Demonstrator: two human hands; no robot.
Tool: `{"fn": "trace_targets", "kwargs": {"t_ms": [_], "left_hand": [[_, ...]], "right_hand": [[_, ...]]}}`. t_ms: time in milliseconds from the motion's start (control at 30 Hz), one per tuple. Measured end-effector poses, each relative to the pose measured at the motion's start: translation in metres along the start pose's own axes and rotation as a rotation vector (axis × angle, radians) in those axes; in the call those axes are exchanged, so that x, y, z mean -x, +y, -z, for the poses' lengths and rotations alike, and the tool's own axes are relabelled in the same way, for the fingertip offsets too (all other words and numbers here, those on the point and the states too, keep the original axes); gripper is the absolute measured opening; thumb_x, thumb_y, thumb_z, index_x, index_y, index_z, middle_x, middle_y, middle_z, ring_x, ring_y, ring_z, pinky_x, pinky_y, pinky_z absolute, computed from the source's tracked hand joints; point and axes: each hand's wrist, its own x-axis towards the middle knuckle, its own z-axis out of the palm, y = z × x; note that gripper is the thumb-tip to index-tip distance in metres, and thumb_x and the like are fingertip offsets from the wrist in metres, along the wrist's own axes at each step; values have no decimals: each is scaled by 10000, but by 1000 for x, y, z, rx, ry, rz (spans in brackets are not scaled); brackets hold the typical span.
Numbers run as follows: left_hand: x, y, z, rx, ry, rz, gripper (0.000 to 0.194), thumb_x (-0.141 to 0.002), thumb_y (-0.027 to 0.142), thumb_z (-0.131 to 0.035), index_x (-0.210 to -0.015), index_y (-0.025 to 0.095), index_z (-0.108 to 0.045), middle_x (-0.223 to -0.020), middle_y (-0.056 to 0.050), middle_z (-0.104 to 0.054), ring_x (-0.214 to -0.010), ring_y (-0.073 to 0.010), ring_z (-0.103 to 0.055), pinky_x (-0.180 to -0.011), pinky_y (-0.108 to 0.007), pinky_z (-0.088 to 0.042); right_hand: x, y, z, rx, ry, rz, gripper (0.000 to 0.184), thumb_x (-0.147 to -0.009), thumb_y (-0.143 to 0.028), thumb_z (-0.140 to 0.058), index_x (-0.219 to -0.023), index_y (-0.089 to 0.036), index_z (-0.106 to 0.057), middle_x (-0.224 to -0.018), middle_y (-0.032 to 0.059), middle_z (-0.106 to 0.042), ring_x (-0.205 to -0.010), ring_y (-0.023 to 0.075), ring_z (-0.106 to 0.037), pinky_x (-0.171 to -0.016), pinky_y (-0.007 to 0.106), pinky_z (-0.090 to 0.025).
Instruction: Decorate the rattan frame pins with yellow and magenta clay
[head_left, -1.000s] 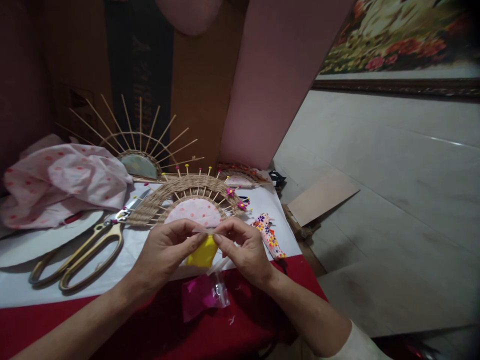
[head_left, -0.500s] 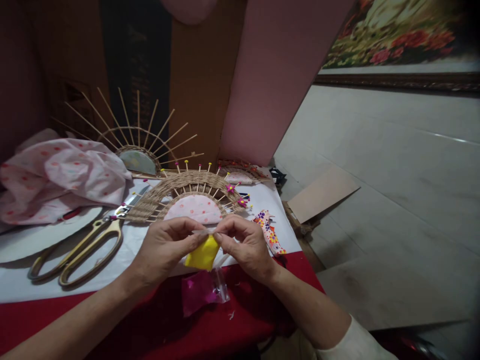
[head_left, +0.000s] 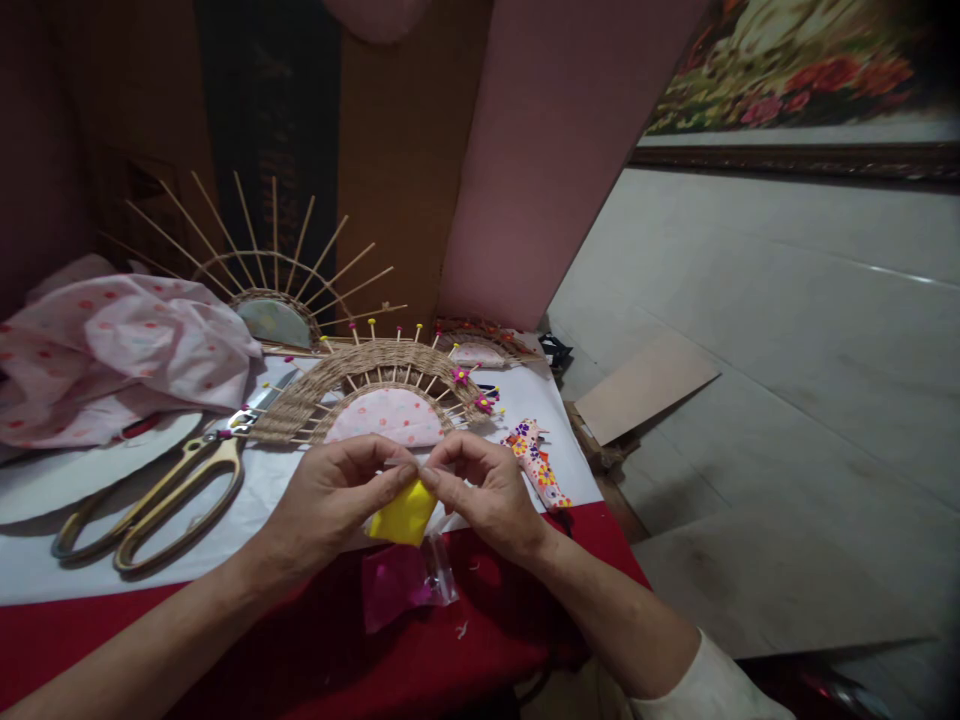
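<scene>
My left hand (head_left: 343, 492) and my right hand (head_left: 484, 490) pinch the top edge of a small clear plastic bag with bright yellow contents (head_left: 405, 515). The fingertips almost meet along that edge. Below it, on the red cloth (head_left: 300, 640), lies another clear bag with magenta contents (head_left: 396, 590). Right behind my hands is a woven half-round piece (head_left: 360, 362) with a pink dotted fabric centre (head_left: 386, 415). Its sticks end in pink and yellow tips, and magenta flowers (head_left: 484, 404) sit on its right side.
Large gold-handled scissors (head_left: 217, 460) lie at left, beside crumpled dotted fabric (head_left: 172, 330). Behind stands an unfinished stick-and-weave frame (head_left: 276, 275) before a cardboard box (head_left: 390, 180). A flower-patterned fabric piece (head_left: 538, 465) lies right, near the table edge.
My right fingertips have shifted slightly left along the bag's top edge, closer to my left fingers. Both hands still grip the bag; the other things lie as before.
</scene>
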Motion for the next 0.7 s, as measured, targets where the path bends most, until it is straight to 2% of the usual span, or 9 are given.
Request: {"fn": "trace_targets", "kwargs": {"t_ms": [333, 467, 700], "left_hand": [[2, -2, 0, 20, -50, 24, 206, -706, 343, -712, -731, 140, -680, -675, -15, -649, -605, -121, -554, -551, -202, -446], [1, 2, -2, 60, -17, 34, 174, -679, 318, -736, -695, 149, -698, -648, -8, -661, -595, -113, -563, -549, -185, -450], [1, 5, 2, 84, 35, 22, 152, -689, 310, -730, -750, 171, -731, -714, -26, -706, -644, -131, -599, -593, -196, -476]], "right_hand": [[1, 1, 0, 79, 15, 102, 131, -779, -224, -623, -677, -164, -567, -678, -12, -528, -625, 101, -478, -579, 232, -404], [1, 0, 2, 33, 14, 60, 127, -769, -234, -632, -680, -165, -572, -663, -19, -526, -582, 92, -470, -551, 229, -392], [-2, -3, 4, -28, 43, 24, 164, -759, -295, -659, -693, -165, -583, -621, -31, -528, -525, 77, -461, -491, 211, -375]]}}
